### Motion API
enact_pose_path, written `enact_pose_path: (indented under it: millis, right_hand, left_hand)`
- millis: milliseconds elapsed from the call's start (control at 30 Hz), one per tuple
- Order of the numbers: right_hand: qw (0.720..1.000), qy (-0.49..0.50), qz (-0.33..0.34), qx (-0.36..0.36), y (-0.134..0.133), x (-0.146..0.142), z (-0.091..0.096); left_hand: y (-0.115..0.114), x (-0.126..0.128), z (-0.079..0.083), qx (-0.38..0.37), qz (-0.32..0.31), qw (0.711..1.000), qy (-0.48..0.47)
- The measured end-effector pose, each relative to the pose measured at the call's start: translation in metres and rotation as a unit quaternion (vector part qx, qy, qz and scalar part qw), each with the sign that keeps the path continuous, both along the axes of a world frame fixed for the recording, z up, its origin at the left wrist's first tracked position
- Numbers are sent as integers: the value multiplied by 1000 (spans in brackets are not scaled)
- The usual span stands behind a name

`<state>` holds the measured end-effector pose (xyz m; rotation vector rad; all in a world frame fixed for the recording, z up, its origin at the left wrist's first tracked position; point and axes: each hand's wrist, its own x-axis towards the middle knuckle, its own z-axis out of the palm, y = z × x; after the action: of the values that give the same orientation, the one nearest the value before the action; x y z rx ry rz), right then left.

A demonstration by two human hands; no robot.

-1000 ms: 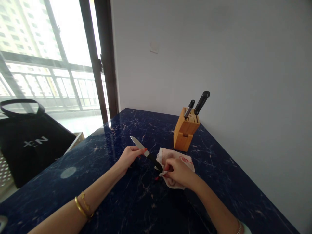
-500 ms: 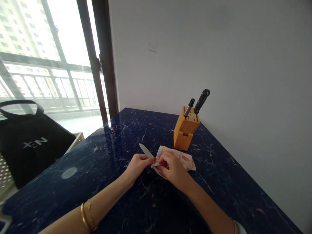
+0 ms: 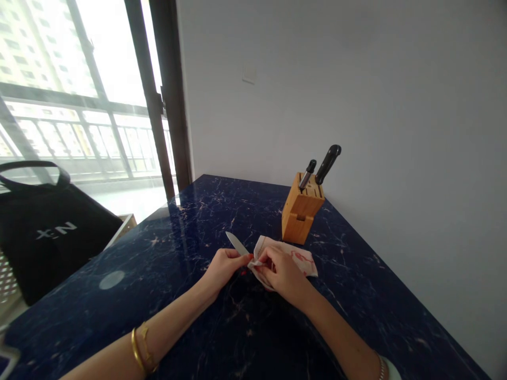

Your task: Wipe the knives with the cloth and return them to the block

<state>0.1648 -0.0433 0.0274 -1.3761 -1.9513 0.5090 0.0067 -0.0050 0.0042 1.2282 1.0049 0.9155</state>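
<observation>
Two bare hands worked close together over one blue table (image 3: pixel 245 332). The left hand (image 3: pixel 223 268) pinched one knife (image 3: pixel 236 242) between thumb and fingers near the base of the blade. The blade pointed away, up and to the left; the knife's handle was hidden behind the hands and cloth, and whether the tip touched the table could not be told. The right hand (image 3: pixel 283 273) pinched a bunched edge of one cloth (image 3: pixel 304 258) right at the knife, just beside the left fingertips. The rest of the cloth, pale with a red pattern, lay on the table under and beyond that hand.

Behind the cloth stood one wooden block (image 3: pixel 297 224), near it. Two black handles rose from its top: one slim handle (image 3: pixel 310 168) with a silvery collar and one thick handle (image 3: pixel 329 163), both leaning right. Other slots in the top showed no handles.

Two gold bangles (image 3: pixel 137 352) circled the left wrist, and one bracelet (image 3: pixel 382 368) the right, by a pale sleeve (image 3: pixel 393 371). One black bag (image 3: pixel 55 232) with white lettering sat left of the table. One pale round spot (image 3: pixel 111 280) marked the tabletop.
</observation>
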Motion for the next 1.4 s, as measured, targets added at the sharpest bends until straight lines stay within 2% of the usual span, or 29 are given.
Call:
enact_pose_path:
  millis: [167,400,600,767,1000,1200,1400]
  right_hand:
    - [1000,-22,0,-20,-4,6,-2]
    - [988,-111,12,-105,-11,18,4]
    - [992,-123,-25,4,-8,4,-9]
    - [983,-170,-49,-50,-8,8,-19]
    - [993,-99,-64,-24,-2,9,-18]
    - [989,-68,-76,-105,1,16,-20]
    - [994,-17,-54,-97,0,14,-22]
  left_hand:
    - [4,-4,-1,-7,4,1000,-8]
    - [13,-11,-4,7,39,999,19]
    - [14,-14,2,32,54,997,42]
    - [17,-19,12,58,60,995,49]
    - [15,-20,16,75,39,996,20]
    - [16,-20,13,78,22,997,-20]
    - [16,-19,10,111,52,990,-67]
